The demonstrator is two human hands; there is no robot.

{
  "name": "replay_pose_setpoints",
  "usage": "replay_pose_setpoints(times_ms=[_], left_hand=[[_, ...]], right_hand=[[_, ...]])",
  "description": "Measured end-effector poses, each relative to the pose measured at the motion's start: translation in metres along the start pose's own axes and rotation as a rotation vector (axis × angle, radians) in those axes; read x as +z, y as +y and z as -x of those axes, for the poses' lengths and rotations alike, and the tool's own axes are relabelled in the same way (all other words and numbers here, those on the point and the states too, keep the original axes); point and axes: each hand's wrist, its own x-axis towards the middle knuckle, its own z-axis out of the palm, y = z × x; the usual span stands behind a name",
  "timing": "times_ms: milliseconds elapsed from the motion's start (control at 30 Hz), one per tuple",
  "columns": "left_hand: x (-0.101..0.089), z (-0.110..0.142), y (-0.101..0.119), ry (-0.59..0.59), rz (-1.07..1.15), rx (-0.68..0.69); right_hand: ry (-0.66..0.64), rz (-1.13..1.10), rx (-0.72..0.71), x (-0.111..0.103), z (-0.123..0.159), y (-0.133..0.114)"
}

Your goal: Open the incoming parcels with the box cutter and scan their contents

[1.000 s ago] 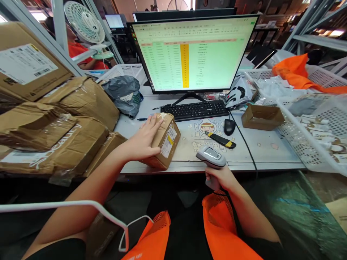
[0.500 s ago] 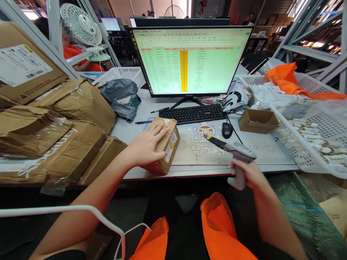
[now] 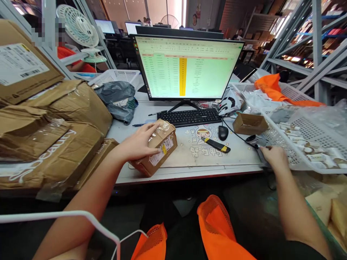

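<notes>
My left hand (image 3: 137, 143) grips a small taped cardboard parcel (image 3: 158, 148) with a white and yellow label, tipped up on the desk's front part. My right hand (image 3: 274, 157) is closed round the handle of a grey barcode scanner (image 3: 257, 142) at the desk's right front edge, beside a white basket (image 3: 296, 139). A yellow and black utility knife (image 3: 216, 144) lies on the printed desk mat between the two hands. A black mouse (image 3: 223, 132) and keyboard (image 3: 189, 117) sit behind it.
A monitor (image 3: 187, 66) showing a spreadsheet stands at the back. Crushed cardboard boxes (image 3: 54, 126) pile up on the left, with a grey plastic bag (image 3: 118, 95) beside them. An open small box (image 3: 249, 124) sits right of the mouse. Orange cloth (image 3: 271, 86) lies in a far basket.
My right hand has carried the scanner from the desk's front middle to the right edge by the basket. My left hand has tilted the parcel, turning its label upward.
</notes>
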Motion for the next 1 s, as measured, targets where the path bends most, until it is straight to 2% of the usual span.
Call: replay_pose_setpoints(times_ms=[67, 100, 167, 200, 300, 367, 433, 600, 767, 867, 1000], left_hand=[[0.007, -0.001, 0.002, 0.023, -0.052, -0.086], [0.010, -0.001, 0.003, 0.026, -0.073, -0.104], [0.014, -0.002, 0.002, 0.018, -0.104, -0.104], [0.014, -0.003, 0.002, 0.010, -0.115, -0.103], [0.013, -0.004, 0.004, -0.020, -0.143, -0.122], [0.010, -0.004, 0.007, -0.035, -0.151, -0.136], [0.008, -0.003, 0.009, -0.044, -0.150, -0.148], [0.007, 0.000, 0.012, -0.020, -0.131, -0.155], [0.005, 0.003, 0.014, -0.012, -0.120, -0.176], [0.004, 0.003, 0.018, -0.026, -0.129, -0.221], [0.004, 0.000, 0.018, -0.011, -0.125, -0.218]], right_hand=[[0.146, 0.144, -0.139, 0.016, 0.013, -0.030], [0.148, 0.172, -0.243, 0.028, 0.018, -0.051], [-0.091, 0.169, -0.465, 0.060, 0.024, -0.102], [-0.157, 0.172, -0.520, 0.078, 0.024, -0.128], [-0.234, 0.198, -0.618, 0.128, 0.012, -0.191], [-0.244, 0.235, -0.646, 0.152, 0.001, -0.217], [-0.249, 0.284, -0.641, 0.167, -0.007, -0.232], [-0.212, 0.373, -0.576, 0.181, -0.016, -0.248], [-0.219, 0.415, -0.580, 0.174, -0.010, -0.252], [-0.251, 0.416, -0.623, 0.157, 0.009, -0.236], [-0.333, 0.442, -0.674, 0.129, 0.053, -0.187]])
